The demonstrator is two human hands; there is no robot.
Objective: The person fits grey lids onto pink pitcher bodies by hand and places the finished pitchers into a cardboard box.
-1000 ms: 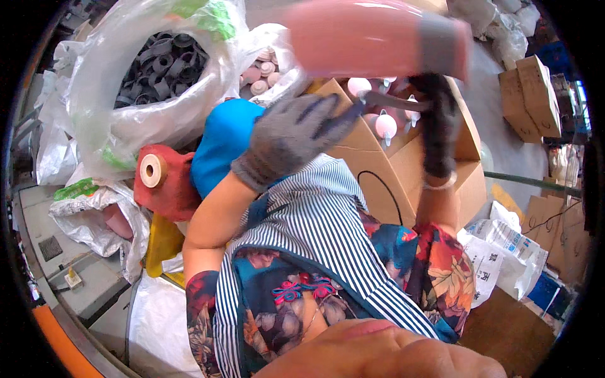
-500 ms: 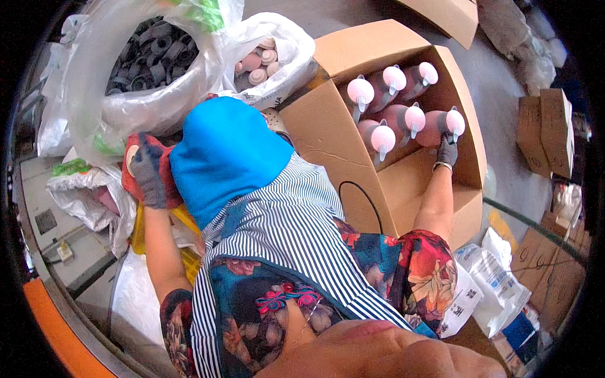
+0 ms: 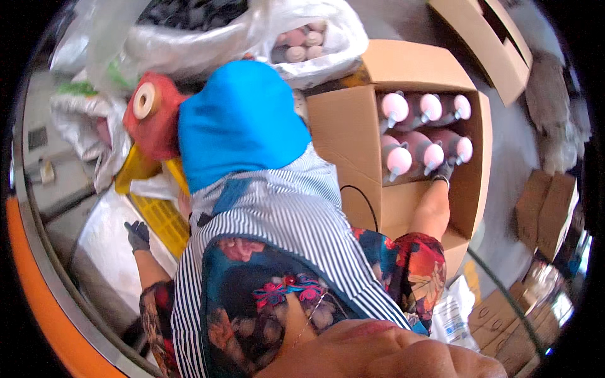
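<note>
Right hand [image 3: 443, 171] at near-right bottle [image 3: 464, 148], which stands in box [image 3: 343, 126] with five others; grip partly hidden, cannot tell whether closed. Left hand [image 3: 138, 235] over white sheet [image 3: 104, 242], fingers loosely spread

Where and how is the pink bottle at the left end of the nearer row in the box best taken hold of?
The bottle is probably best held by the grey piece at the near edge of its pink lid, the right hand coming from the person's side. That piece points toward the person, while other bottles stand behind the bottle and to its right.
</note>
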